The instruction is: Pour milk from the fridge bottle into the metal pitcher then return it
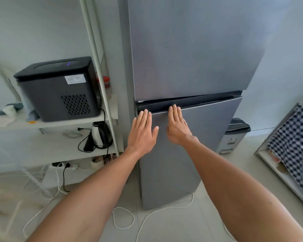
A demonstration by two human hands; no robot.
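A tall grey two-door fridge (191, 49) stands straight ahead. Both my hands lie flat on its lower door (205, 130), fingers stretched and pointing up, fingertips at the dark handle recess (191, 103) along the door's top edge. My left hand (143, 132) is near the door's left edge, my right hand (177, 126) beside it, thumbs almost meeting. Neither hand holds anything. The lower door sits almost flush with the fridge. No milk bottle or metal pitcher is visible.
A white shelf rack (101, 81) stands left of the fridge, holding a black countertop machine (59, 88) above and an electric kettle (101, 135) below. Cables (122, 219) and a power strip (65, 165) lie on the floor. A bin (234, 135) and a checkered cloth (294, 142) are right.
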